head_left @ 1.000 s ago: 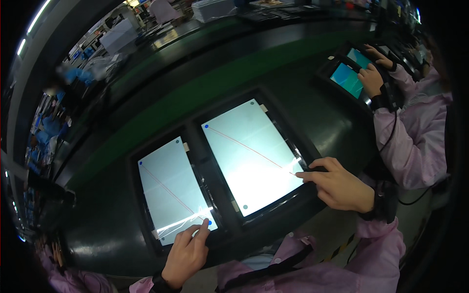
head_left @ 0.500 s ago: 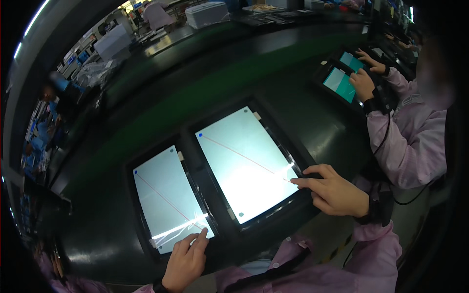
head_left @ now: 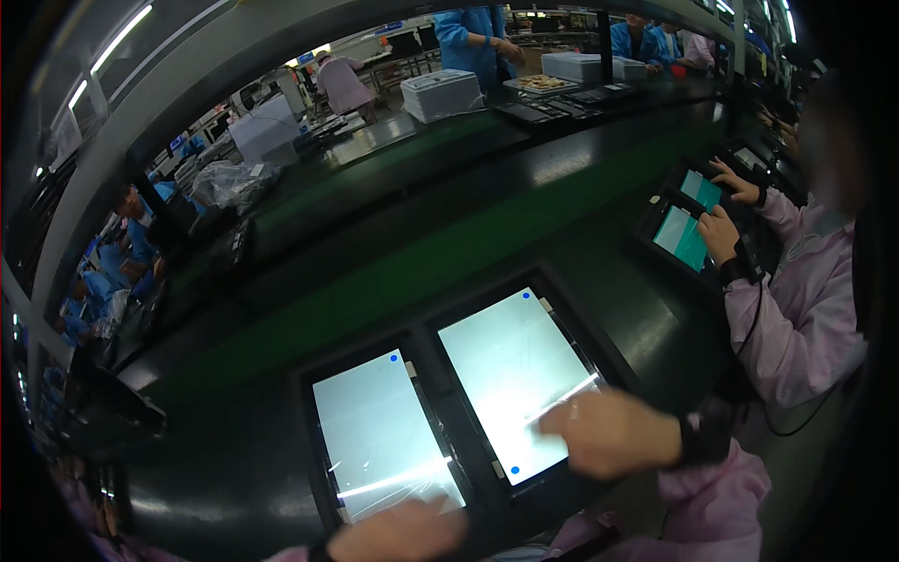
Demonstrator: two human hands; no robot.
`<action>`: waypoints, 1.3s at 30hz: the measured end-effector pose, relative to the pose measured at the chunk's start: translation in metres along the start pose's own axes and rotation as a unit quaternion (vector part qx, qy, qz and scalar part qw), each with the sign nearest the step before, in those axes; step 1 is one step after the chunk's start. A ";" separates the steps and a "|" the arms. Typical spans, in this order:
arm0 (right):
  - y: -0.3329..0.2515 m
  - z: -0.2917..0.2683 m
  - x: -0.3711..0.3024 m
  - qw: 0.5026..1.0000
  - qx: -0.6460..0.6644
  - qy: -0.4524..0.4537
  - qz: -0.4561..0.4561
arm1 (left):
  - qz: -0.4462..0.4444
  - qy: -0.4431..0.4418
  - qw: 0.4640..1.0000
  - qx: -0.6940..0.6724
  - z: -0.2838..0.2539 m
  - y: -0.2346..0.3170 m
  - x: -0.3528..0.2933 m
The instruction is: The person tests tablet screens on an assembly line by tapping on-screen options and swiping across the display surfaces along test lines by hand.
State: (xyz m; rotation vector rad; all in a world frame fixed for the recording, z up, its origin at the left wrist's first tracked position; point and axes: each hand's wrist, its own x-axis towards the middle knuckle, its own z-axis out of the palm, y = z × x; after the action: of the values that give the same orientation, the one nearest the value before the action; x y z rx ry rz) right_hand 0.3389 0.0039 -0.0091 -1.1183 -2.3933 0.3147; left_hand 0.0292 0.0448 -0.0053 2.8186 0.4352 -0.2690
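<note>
Two tablets lie side by side in dark frames on the work surface, both with lit pale screens. The left tablet [head_left: 379,421] shows one blue dot at its upper right corner. Blue dots mark the upper right and lower left corners of the larger right tablet [head_left: 501,365]. My left hand [head_left: 398,534] is at the near edge of the left tablet, smeared by motion, its fingers unclear. Over the near right part of the right tablet is my right hand [head_left: 613,436], also blurred, hiding that corner of the screen. Nothing held shows in either hand.
At the right, a co-worker in a pink sleeve [head_left: 796,328] touches two smaller tablets with green-and-white screens [head_left: 682,238]. A green belt strip [head_left: 356,272] crosses beyond my tablets. Farther back are a stack of white trays [head_left: 440,94], plastic wrap [head_left: 229,183] and people in blue.
The view has tilted up, so the tablets sit lower. The red diagonal lines are gone from both screens, and the blue dots are at other corners. Both hands have left their fingertip touch points.
</note>
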 end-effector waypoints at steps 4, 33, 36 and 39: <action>0.090 -0.009 0.039 0.974 0.011 0.180 0.141 | -0.144 0.390 0.909 -0.024 -0.033 -0.099 0.026; 0.063 0.019 0.028 0.986 -0.036 0.049 0.152 | -0.175 0.254 0.951 0.002 0.005 -0.097 0.007; 0.041 0.027 0.020 0.986 -0.025 0.023 0.161 | -0.194 0.263 0.945 0.002 0.014 -0.078 -0.011; 0.021 0.034 0.014 0.989 -0.007 0.008 0.145 | -0.210 0.272 0.939 0.002 0.024 -0.058 -0.029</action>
State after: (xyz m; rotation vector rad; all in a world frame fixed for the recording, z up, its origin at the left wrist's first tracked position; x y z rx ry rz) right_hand 0.3275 0.0277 -0.0420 -1.4737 -2.2206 0.3837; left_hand -0.0201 0.0833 -0.0354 2.7399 1.1555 0.4488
